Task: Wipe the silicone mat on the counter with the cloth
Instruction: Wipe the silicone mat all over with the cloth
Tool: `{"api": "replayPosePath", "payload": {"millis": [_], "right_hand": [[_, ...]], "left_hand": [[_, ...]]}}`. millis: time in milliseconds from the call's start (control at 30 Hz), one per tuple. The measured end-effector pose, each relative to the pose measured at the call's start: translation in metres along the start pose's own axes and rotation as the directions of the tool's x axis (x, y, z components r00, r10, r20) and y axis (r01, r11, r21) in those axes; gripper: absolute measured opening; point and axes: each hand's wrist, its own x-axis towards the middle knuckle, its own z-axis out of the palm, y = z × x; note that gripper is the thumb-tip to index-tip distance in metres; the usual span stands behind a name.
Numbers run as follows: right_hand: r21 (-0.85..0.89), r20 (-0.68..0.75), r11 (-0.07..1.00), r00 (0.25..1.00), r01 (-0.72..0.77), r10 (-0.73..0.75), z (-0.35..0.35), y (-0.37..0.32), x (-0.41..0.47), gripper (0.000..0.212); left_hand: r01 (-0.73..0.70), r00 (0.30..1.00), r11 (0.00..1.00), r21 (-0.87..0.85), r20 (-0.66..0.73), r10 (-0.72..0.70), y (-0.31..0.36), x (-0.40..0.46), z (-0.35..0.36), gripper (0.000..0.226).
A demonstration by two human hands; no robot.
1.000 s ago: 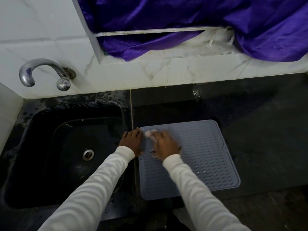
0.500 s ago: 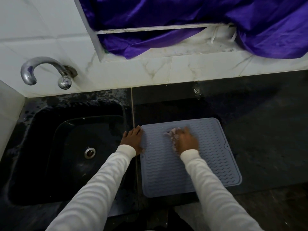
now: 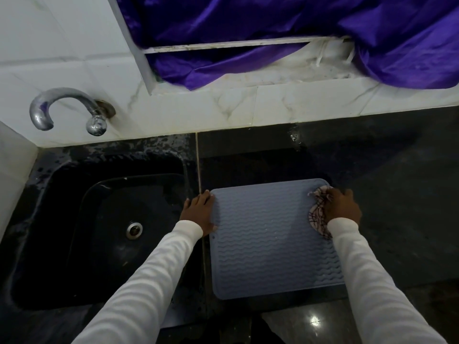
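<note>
Mat, grey-blue with wavy ribs, lies flat on the dark counter in the lower middle of the frame, just right of the sink, its left edge running along the seam between the two. It is a rounded rectangle, and its longer side looks to run from the near edge away toward the wall, though the wide lens makes that hard to be sure of; a small tab on its right side is hidden. The left hand rests at the mat's upper left corner, fingers straight and flat, pressing the edge down to pin it. The right hand sits at the upper right corner with its fingers curled over a bunched checked cloth, which touches the mat under and to the left of the palm. So the unwiped stretch lies to the left of and below the cloth hand, between the two hands and toward the person; the right hand is the one placed to sweep it, probably back across or down the right edge. A tap sticks out of the wall at upper left.
</note>
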Motion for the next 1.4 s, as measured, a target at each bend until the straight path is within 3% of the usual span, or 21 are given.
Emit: {"api": "replayPosePath", "payload": {"millis": [67, 133, 267, 400, 500, 600, 667, 800, 900, 967, 1133, 1267, 1400], "right_hand": [[0.109, -0.019, 0.993, 0.999, 0.039, -0.037, -0.007, -0.019, -0.006, 0.03], [0.189, -0.06, 0.966, 0.984, 0.179, -0.17, -0.013, -0.05, -0.02, 0.03], [0.317, -0.036, 0.834, 0.884, 0.452, -0.466, 0.01, -0.137, -0.073, 0.038], [0.117, 0.162, 0.794, 0.777, 0.597, -0.609, 0.067, -0.199, -0.136, 0.051], [0.025, 0.195, 0.817, 0.799, 0.576, -0.569, 0.076, -0.208, -0.149, 0.058], [-0.024, 0.245, 0.78, 0.76, 0.625, -0.602, 0.074, -0.201, -0.124, 0.058], [-0.038, 0.246, 0.791, 0.773, 0.611, -0.585, 0.069, -0.186, -0.105, 0.061], [-0.049, 0.191, 0.881, 0.87, 0.471, -0.454, 0.046, -0.116, -0.047, 0.044], [-0.047, 0.142, 0.962, 0.955, 0.269, -0.26, 0.021, -0.058, -0.003, 0.032], [-0.063, 0.13, 0.98, 0.976, 0.187, -0.178, 0.011, -0.032, 0.016, 0.033], [-0.095, 0.118, 0.981, 0.98, 0.17, -0.159, 0.006, -0.017, 0.025, 0.034], [-0.129, 0.108, 0.987, 0.99, 0.099, -0.085, 0.013, -0.019, 0.017, 0.04], [-0.19, 0.189, 0.979, 0.981, 0.077, -0.041, 0.024, -0.027, -0.005, 0.067]], "left_hand": [[-0.002, 1.0, 1.0, 0.005, 0.001, 0.002, 0.0, 0.0, 0.0, 0.101], [-0.003, 1.0, 1.0, 0.014, -0.001, 0.003, 0.0, 0.0, 0.0, 0.1], [0.002, 1.0, 0.999, 0.045, 0.001, -0.002, 0.002, 0.0, 0.0, 0.1], [0.032, 0.999, 0.998, 0.059, -0.017, -0.031, 0.004, -0.001, 0.001, 0.091], [0.035, 0.999, 0.998, 0.06, -0.011, -0.034, 0.005, -0.002, -0.001, 0.094], [0.031, 1.0, 0.998, 0.058, -0.001, -0.031, 0.002, -0.003, -0.002, 0.096], [0.025, 0.999, 0.999, 0.037, 0.019, -0.026, -0.001, -0.004, -0.002, 0.099], [0.017, 0.999, 1.0, 0.021, 0.027, -0.017, -0.003, -0.004, -0.003, 0.101], [0.016, 0.999, 1.0, 0.012, 0.03, -0.017, -0.003, -0.004, -0.002, 0.101], [0.015, 1.0, 1.0, 0.014, 0.02, -0.016, -0.003, -0.003, -0.001, 0.101], [0.025, 0.999, 1.0, 0.0, 0.024, -0.025, -0.001, -0.003, 0.0, 0.101], [0.028, 0.999, 1.0, 0.001, 0.017, -0.029, 0.0, -0.003, 0.001, 0.101], [0.03, 0.999, 1.0, 0.008, 0.024, -0.03, 0.003, -0.002, 0.001, 0.101]]}}
